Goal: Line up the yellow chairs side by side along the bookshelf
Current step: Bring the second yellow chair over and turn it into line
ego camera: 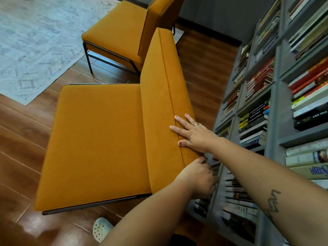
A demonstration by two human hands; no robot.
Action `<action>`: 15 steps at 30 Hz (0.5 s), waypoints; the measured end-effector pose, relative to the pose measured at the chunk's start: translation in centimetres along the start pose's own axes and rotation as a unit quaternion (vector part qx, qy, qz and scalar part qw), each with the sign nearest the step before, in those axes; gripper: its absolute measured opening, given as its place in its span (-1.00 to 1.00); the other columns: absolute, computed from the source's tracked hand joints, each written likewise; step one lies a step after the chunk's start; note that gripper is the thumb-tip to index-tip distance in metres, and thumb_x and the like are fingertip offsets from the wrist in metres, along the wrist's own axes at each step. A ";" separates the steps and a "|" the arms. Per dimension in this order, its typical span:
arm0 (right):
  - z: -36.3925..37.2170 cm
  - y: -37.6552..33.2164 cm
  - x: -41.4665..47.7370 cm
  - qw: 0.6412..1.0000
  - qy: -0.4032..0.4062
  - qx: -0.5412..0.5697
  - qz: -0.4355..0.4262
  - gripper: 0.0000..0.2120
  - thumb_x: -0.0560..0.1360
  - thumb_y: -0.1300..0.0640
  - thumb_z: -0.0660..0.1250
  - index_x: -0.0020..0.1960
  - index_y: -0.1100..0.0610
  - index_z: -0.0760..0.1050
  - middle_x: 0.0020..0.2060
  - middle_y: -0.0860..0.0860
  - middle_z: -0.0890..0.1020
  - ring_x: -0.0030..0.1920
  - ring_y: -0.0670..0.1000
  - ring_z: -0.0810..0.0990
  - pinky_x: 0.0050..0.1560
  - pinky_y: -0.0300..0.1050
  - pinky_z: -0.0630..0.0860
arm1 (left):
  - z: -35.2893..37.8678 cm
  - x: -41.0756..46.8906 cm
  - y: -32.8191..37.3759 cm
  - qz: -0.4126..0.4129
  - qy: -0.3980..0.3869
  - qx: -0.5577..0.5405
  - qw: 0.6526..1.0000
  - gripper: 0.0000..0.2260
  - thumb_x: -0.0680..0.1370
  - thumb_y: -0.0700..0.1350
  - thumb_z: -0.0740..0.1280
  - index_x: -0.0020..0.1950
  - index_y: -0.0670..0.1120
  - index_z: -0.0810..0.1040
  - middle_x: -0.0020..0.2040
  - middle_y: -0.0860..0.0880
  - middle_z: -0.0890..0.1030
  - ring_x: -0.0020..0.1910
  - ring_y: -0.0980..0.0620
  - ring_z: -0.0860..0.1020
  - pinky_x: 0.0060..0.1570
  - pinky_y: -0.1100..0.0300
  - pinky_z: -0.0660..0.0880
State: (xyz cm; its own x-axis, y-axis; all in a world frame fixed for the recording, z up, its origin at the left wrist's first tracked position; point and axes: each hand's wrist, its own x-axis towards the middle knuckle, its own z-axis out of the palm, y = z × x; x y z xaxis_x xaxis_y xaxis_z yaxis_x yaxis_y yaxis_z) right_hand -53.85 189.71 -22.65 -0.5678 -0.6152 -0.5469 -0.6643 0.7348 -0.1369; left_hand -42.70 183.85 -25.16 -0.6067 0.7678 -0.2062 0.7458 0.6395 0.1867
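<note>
Hands, left (198, 176) and right (194, 134), on yellow chair (99, 139)

Glossy brown wood floor (21, 139), pale patterned rug (35, 41) — dark grey wall (221, 15) beyond

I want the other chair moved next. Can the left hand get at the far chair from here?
Probably not. The left hand grips the near chair at its backrest's near end, and the far chair stands beyond that chair's whole length, so the near chair lies in between.
</note>
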 end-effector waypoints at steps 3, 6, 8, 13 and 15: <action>0.0 -0.2 0.0 1.000 0.000 -0.002 0.006 -0.40 0.59 -0.21 0.01 0.53 -0.17 -0.19 0.51 -0.10 -0.32 0.51 0.07 -0.34 0.47 0.11 -0.10 | 0.1 -0.2 0.0 0.006 0.000 0.005 1.000 -0.69 0.62 0.02 0.08 0.17 -0.04 0.55 0.12 -0.02 0.62 0.21 -0.05 0.46 0.33 -0.02 0.16; 0.1 -0.5 -0.1 1.000 0.000 -0.005 0.011 -0.40 0.60 -0.21 0.00 0.53 -0.16 -0.19 0.51 -0.09 -0.32 0.51 0.07 -0.34 0.47 0.11 -0.10 | 0.2 -0.3 0.0 0.005 0.003 0.002 1.000 -0.68 0.62 0.02 0.07 0.19 -0.04 0.55 0.14 -0.01 0.61 0.22 -0.04 0.45 0.34 -0.02 0.15; 0.1 -0.9 -0.1 1.000 0.003 -0.006 0.012 -0.40 0.60 -0.21 0.00 0.53 -0.15 -0.19 0.51 -0.08 -0.32 0.51 0.07 -0.34 0.47 0.11 -0.09 | 0.2 -0.6 -0.1 0.005 -0.003 -0.001 1.000 -0.67 0.63 0.02 0.06 0.21 -0.04 0.54 0.16 -0.02 0.60 0.24 -0.05 0.44 0.35 -0.03 0.14; 0.6 -1.9 0.0 1.000 0.014 -0.011 0.008 -0.40 0.59 -0.23 -0.03 0.54 -0.15 -0.17 0.52 -0.07 -0.30 0.51 0.08 -0.33 0.47 0.10 -0.10 | 0.1 -2.1 -0.1 0.007 0.009 -0.026 1.000 -0.68 0.62 -0.01 0.08 0.17 -0.08 0.56 0.14 -0.05 0.60 0.21 -0.05 0.46 0.34 -0.03 0.16; 0.9 -2.7 0.1 1.000 0.019 -0.005 0.004 -0.41 0.59 -0.24 -0.04 0.54 -0.15 -0.16 0.52 -0.07 -0.30 0.51 0.08 -0.33 0.48 0.12 -0.12 | 0.3 -3.2 -0.2 0.018 0.020 -0.039 0.999 -0.70 0.61 -0.02 0.11 0.11 -0.09 0.59 0.07 -0.06 0.63 0.15 -0.06 0.49 0.33 -0.03 0.18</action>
State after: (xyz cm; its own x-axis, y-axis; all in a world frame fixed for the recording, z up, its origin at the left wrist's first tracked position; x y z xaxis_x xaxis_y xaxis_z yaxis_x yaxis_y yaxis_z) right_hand -51.68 187.88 -23.08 -0.5914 -0.6203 -0.5153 -0.6644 0.7369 -0.1245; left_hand -40.86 181.23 -24.81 -0.5922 0.7900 -0.1590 0.7440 0.6118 0.2687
